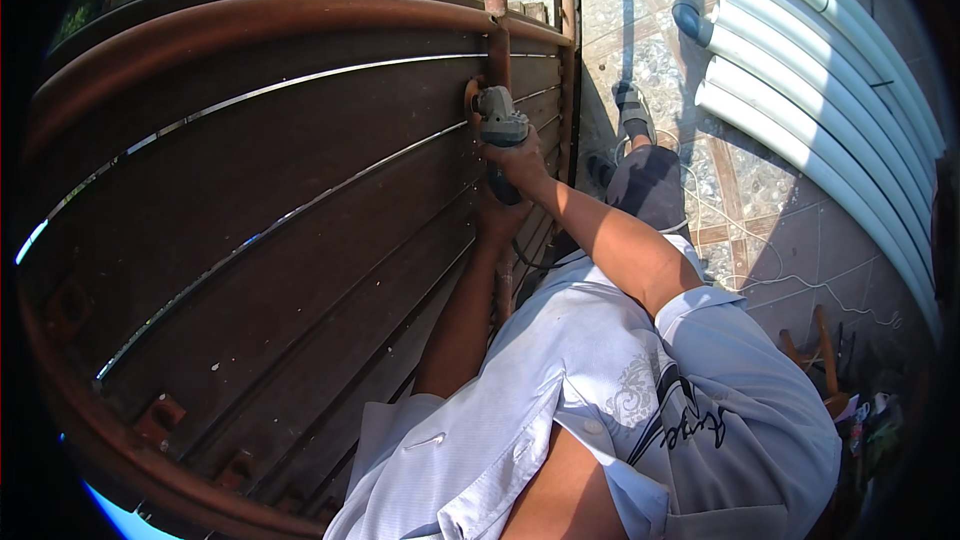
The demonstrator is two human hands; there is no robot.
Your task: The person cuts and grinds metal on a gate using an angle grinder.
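Both my hands are closed around an angle grinder [502, 122] with a grey head and a dark body. My right hand [522, 162] wraps the body just behind the head. Below it, my left hand [497, 216] grips the rear part, its fingers partly hidden. The orange-brown disc [472, 100] sits edge-on at the upright brown metal post [499, 62] of a slatted panel [300, 150]. Whether the disc touches the metal, I cannot tell. A dark cord [535, 264] runs from the tool's lower end past my shirt.
Several pale pipes [800, 50] lie at the right, one with a blue-grey end [690, 22]. A thin white cable [770, 250] loops over the tiled floor [735, 185] near my leg. A wooden-legged object [825, 350] and clutter stand at the lower right.
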